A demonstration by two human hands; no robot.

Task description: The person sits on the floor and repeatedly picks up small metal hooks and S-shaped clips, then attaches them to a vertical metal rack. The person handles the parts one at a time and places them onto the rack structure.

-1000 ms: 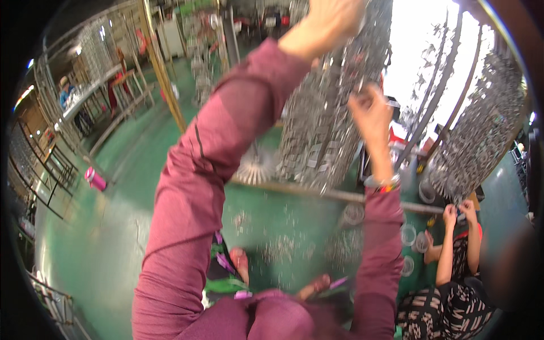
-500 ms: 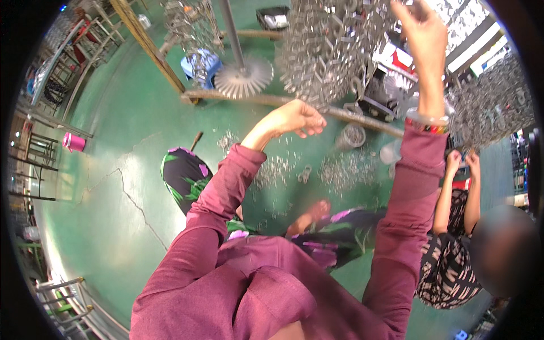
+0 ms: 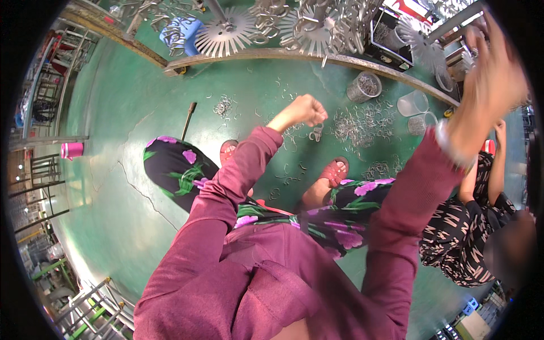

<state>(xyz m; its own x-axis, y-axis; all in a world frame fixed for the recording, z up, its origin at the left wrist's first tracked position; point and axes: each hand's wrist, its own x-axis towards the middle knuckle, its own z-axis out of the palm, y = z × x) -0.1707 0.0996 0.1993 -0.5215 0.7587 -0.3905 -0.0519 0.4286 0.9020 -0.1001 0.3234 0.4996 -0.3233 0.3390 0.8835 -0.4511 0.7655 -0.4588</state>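
Observation:
My left hand [image 3: 304,110] hangs over the floor in front of me, its fingers curled together. Whatever they hold, if anything, is hidden. Just below it in the picture a flat metal piece with a hole [image 3: 316,132] lies on the floor, between scattered heaps of small curved metal pieces [image 3: 362,124]. My right hand [image 3: 496,73] is raised at the far right, near a slotted metal disc [image 3: 416,37] on a pole. Motion smears its fingers, so what it holds cannot be made out. More metal hooks [image 3: 323,28] hang in a dense cluster at the top.
A wooden beam [image 3: 255,55] runs across ahead. Beyond my left hand's right side stand a clear tub of metal pieces [image 3: 364,88] and another clear tub [image 3: 412,103]. A dark rod [image 3: 189,120] lies at left. A seated person [image 3: 462,238] works at right.
My view has tipped down, showing more floor and my feet. My right hand has moved right and down from the hanging metal cluster. My left hand's fingers have curled closer together.

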